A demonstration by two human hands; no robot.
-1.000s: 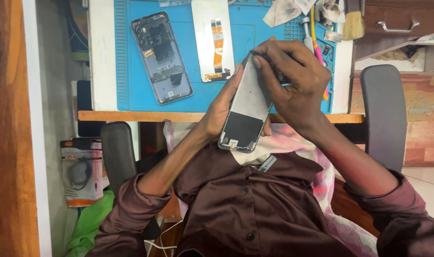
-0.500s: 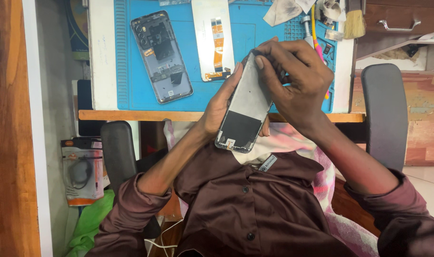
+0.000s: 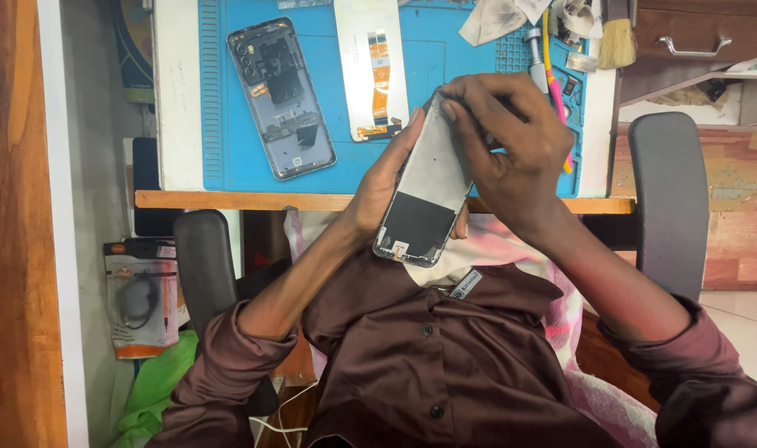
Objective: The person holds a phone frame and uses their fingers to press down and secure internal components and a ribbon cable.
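While cradling the phone screen panel (image 3: 424, 195) from beneath, left hand (image 3: 387, 187) half closed, palm against the panel's left edge and back, fingertips reaching up along its upper side. Right hand (image 3: 511, 158) closed over the panel's upper right part, thumb and forefinger pinched at the top corner, remaining fingers curled down the right edge. Panel held tilted in the air just above the near edge of the desk, back side facing up: pale grey metal over the upper half, a black patch over the lower half, a small white tag near the bottom end. Both forearms in rolled dark brown sleeves, running down to a buttoned brown shirt (image 3: 436, 365) filling the lower middle.

Behind the hands, a blue work mat (image 3: 445, 50) on a white desk with a wooden front edge. On the mat, well to the left of the hands, an opened phone body (image 3: 280, 98) lying tilted, inner parts exposed. Just beside it, nearer the hands, a white backing panel (image 3: 372, 66) carrying an orange ribbon strip. Near the right hand, a pink-handled tool (image 3: 554, 83) and a small brush (image 3: 617, 37) at the mat's top right, with crumpled cloth scraps close by. Black chair armrests (image 3: 669, 199) on either side of the body, and a packaged item in a clear blister (image 3: 142, 299) low on the left.
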